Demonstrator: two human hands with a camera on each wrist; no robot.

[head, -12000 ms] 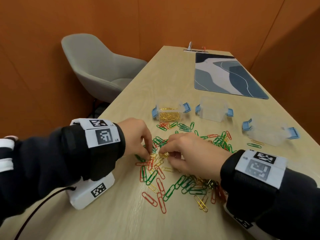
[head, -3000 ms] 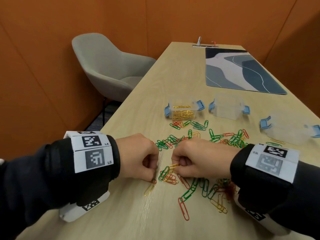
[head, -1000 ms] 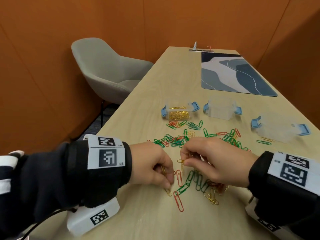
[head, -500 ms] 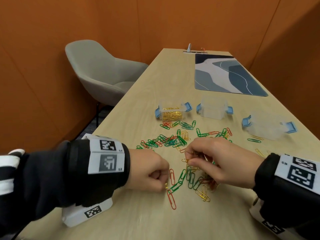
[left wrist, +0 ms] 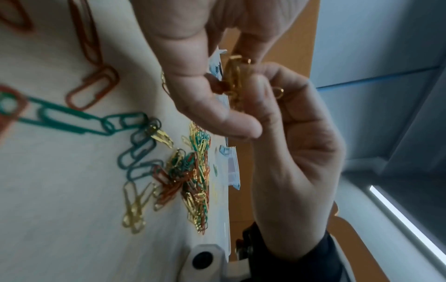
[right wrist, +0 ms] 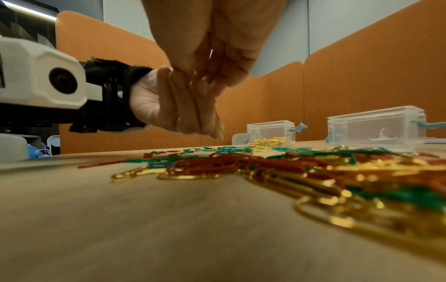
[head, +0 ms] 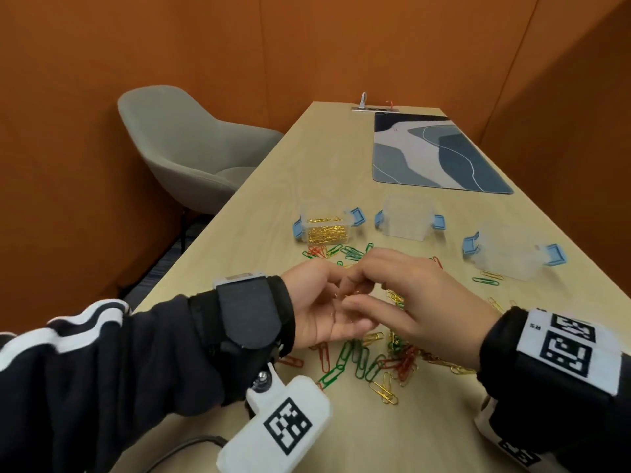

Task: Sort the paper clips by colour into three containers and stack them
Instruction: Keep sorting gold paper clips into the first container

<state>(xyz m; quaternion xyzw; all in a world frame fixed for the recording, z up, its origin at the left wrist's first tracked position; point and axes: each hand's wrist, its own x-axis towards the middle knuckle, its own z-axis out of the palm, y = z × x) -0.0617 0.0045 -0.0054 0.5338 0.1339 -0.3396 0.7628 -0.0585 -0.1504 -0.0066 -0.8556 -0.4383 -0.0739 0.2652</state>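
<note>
Both hands meet just above the table over the mixed pile of red, green and gold paper clips. My left hand is turned palm up with its fingers curled around a small bunch of gold clips. The fingertips of my right hand pinch the same bunch from the other side. Behind the pile stand three clear containers with blue latches. The left container holds gold clips. The middle container and the right container look empty.
More clips lie scattered up to the containers. A blue patterned desk mat lies at the far right of the wooden table. A grey chair stands past the table's left edge. Orange partitions surround the table.
Both hands have risen off the table and come together. My left hand, earlier knuckles-up on the pile, is now turned palm up with gold clips in it.
</note>
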